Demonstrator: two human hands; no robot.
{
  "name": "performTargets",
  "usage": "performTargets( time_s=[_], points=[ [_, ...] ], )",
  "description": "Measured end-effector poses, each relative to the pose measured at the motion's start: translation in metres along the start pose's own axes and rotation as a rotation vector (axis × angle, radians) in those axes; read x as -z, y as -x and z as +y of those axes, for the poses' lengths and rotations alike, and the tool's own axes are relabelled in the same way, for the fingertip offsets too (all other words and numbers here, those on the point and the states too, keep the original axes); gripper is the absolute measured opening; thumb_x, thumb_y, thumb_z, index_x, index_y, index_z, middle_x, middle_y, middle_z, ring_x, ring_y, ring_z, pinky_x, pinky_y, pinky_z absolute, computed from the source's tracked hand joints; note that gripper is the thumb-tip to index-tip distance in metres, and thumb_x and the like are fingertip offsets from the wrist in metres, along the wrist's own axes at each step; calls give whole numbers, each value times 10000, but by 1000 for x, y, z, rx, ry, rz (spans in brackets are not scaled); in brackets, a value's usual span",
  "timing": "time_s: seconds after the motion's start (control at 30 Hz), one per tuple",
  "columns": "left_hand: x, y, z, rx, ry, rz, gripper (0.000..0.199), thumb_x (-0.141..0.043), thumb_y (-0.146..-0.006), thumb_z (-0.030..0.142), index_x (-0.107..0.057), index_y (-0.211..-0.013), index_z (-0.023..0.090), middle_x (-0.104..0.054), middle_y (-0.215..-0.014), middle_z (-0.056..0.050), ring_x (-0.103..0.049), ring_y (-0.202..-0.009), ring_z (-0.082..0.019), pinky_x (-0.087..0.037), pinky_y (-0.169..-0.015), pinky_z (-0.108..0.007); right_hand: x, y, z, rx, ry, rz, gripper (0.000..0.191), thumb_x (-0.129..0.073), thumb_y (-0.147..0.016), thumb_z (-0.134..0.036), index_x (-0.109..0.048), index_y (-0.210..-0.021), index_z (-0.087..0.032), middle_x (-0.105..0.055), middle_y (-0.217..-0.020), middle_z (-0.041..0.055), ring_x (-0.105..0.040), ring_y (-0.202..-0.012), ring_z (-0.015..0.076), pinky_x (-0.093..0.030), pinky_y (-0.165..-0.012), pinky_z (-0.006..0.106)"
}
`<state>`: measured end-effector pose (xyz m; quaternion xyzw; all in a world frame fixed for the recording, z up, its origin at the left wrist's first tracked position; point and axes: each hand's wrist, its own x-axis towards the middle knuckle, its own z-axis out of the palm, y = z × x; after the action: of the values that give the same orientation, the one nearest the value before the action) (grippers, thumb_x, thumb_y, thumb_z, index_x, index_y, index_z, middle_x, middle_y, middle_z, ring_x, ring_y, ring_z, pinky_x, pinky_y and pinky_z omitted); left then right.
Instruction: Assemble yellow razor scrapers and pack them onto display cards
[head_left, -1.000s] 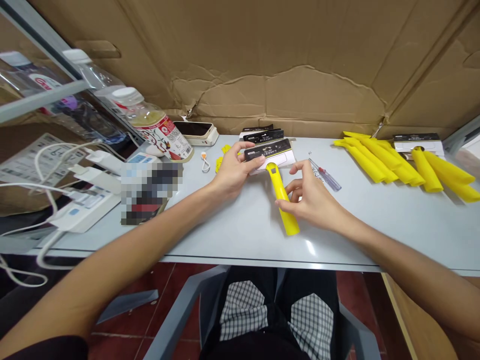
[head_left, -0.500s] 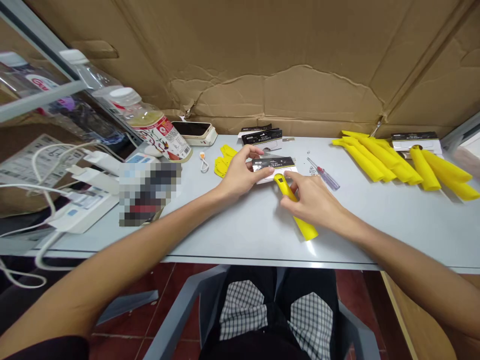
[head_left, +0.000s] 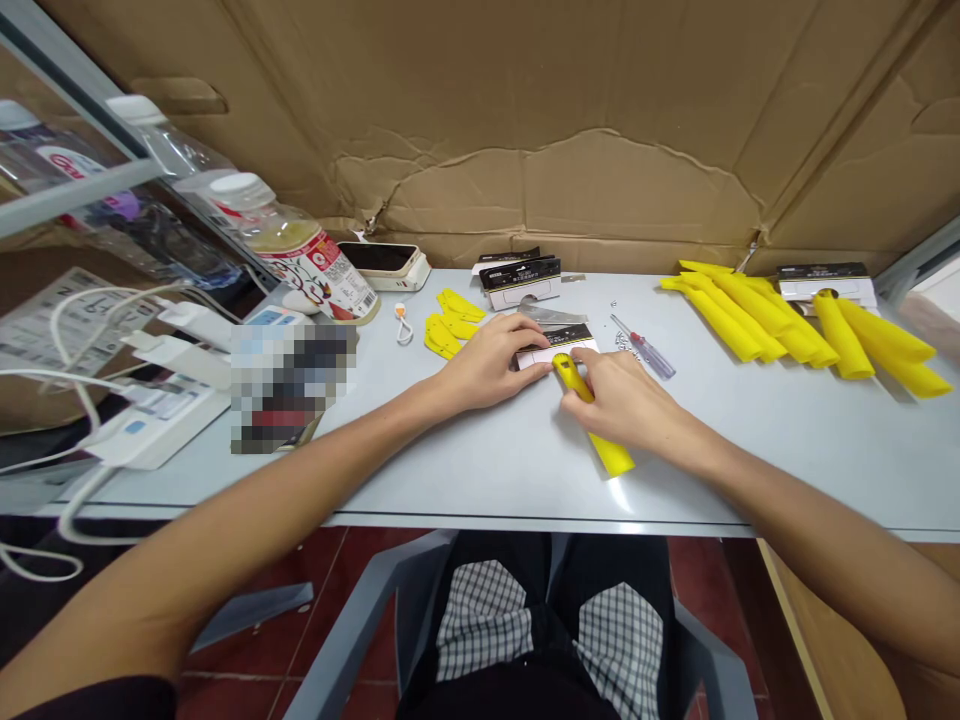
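My right hand (head_left: 622,395) is closed round a yellow handle (head_left: 611,455), which slants on the table with its slotted dark end away from me. At that end lies a small black-and-white packet (head_left: 536,356). The curved fingers of my left hand (head_left: 491,362) grip its left side, and the thumb tip is by the handle's end. Just behind the packet is a flat metal blade (head_left: 555,317). A clear-handled screwdriver (head_left: 652,355) with small screws (head_left: 626,343) lies right of my right hand. Yellow flat pieces (head_left: 454,322) are beyond my left hand.
More black-and-white packets (head_left: 521,280) stand at the back by the cardboard wall (head_left: 562,100). Several yellow handles (head_left: 750,310) lie at the right. On the left are a bottle (head_left: 315,260), a phone (head_left: 379,256), a power strip (head_left: 157,420) with cables, and a blurred-out item (head_left: 292,390).
The packet has gone from tilted up in my left hand to lower, nearer the table, and the blade behind it shows more. My right hand keeps its hold on the yellow handle.
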<state>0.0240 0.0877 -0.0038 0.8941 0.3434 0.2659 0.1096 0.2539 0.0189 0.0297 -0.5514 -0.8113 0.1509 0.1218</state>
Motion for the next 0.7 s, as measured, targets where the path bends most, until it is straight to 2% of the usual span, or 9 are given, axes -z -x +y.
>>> performTargets(
  time_s=[0.2,0.37,0.57,0.7],
  points=[
    [-2,1,-2,31,-146,-32,416,-650,-1042,492,-770,-1271,166,-756,-1276,-150,-668,-1244,-338,-520,-1112,-529,-2,1,-1,-10,0,-33,476,-525,-943,-368,-657,-1321,-112,-686,-782,126,-618,-757,295,-392,-669,396],
    [-2,1,-2,4,-168,-57,410,-604,-1067,456,-771,-1278,147,-764,-1302,-148,-668,-1248,-339,-520,-1115,-522,0,-2,4,1,-23,-41,514,-493,-1029,-533,-702,-1283,-139,-685,-740,95,-620,-728,268,-361,-671,382],
    [-4,1,-3,3,-180,-69,421,-562,-1081,458,-765,-1301,163,-746,-1337,-156,-650,-1278,-349,-506,-1136,-551,9,-5,5,15,52,-71,467,-455,-1074,-491,-731,-1276,-172,-704,-741,79,-610,-752,257,-314,-679,369],
    [-9,3,-3,23,-217,-52,429,-518,-1101,413,-743,-1350,145,-693,-1436,-178,-627,-1342,-364,-490,-1159,-563,10,-7,8,19,61,-112,472,-427,-1082,-416,-683,-1407,-190,-725,-757,68,-636,-771,264,-313,-682,363]
  ],
)
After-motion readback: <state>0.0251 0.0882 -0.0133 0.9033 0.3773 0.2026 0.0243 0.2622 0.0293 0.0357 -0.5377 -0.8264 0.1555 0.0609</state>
